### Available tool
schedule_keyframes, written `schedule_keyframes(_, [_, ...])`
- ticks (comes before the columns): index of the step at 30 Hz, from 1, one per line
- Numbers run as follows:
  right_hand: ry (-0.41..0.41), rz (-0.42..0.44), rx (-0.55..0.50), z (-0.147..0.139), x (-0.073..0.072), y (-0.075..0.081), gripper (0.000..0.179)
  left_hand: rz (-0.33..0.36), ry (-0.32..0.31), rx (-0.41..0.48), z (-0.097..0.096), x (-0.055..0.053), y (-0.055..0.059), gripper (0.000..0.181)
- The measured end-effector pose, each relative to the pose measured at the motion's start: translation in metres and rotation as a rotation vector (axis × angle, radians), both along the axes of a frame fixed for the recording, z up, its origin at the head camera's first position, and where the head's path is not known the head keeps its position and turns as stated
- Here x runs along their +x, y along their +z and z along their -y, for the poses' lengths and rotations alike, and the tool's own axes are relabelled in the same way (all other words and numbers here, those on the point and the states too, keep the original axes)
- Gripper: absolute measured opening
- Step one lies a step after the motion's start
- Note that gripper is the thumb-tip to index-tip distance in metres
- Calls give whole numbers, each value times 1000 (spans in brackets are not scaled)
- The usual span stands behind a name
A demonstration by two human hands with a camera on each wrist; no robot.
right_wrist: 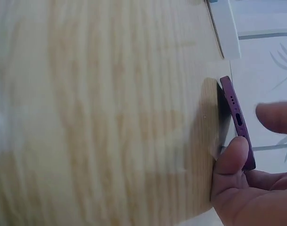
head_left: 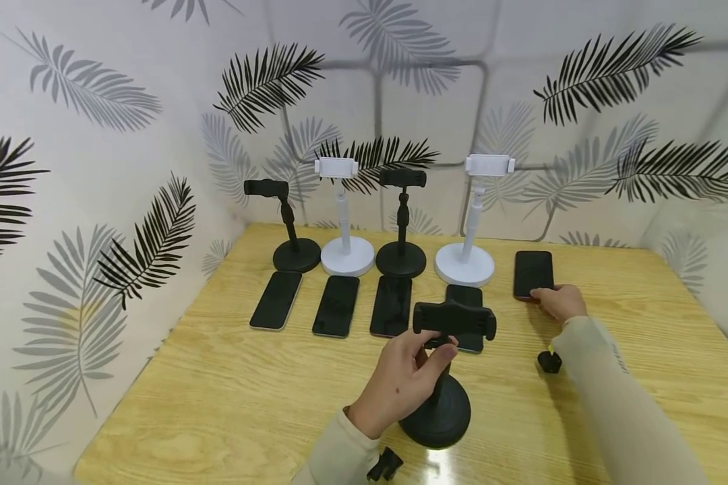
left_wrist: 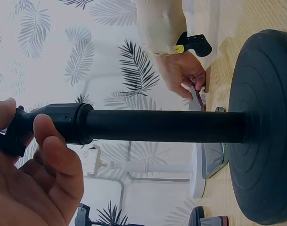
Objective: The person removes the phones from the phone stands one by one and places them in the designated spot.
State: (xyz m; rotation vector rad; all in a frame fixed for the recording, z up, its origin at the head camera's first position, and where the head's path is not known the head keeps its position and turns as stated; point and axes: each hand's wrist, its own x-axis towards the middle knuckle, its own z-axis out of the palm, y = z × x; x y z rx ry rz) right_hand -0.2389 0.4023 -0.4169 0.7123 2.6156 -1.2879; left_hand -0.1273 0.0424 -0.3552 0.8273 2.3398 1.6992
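Note:
My left hand grips a black phone stand just below its clamp. In the left wrist view its thumb and fingers curl round the joint at the top of the black pole, above a wide round base. Over at the far right, my right hand pinches the near end of a dark phone. The right wrist view shows the phone's purple edge with its charging port, the thumb and fingers at one corner. That near end looks slightly raised from the table.
Behind stands a row of phone stands, black and white alternating, ending in another white one. Several phones lie in front, among them one at the left; the held stand partly covers another. A patterned wall borders the wooden table.

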Motion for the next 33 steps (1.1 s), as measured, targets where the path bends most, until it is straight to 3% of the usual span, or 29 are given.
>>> schedule_keyframes(5, [-63, -10, -76, -1, 2, 0, 62, -1, -16, 2, -2, 0, 1, 31])
schedule_keyframes(10, [-177, -53, -315, -1, 8, 1, 60, -32, -32, -20, -3, -3, 2, 28])
schedule_keyframes(16, [-159, -171, -593, 4, 29, 11, 60, -40, -54, -22, 1, -4, 3, 31])
schedule_keyframes(19, [-147, -321, -741, 15, 43, 25, 44, -56, -38, 38, 7, -6, 4, 28])
schedule_keyframes(22, [-104, -526, -889, 31, 60, 48, 23, -79, 16, 117, 15, -7, 4, 22])
schedule_keyframes(26, [8, -782, -1070, 55, 86, 80, 24, -101, 49, 175, 23, -6, 5, 20])
schedule_keyframes(33, [155, -1098, -1158, 95, 136, 121, 22, -132, 65, 170, 24, -2, 6, 17])
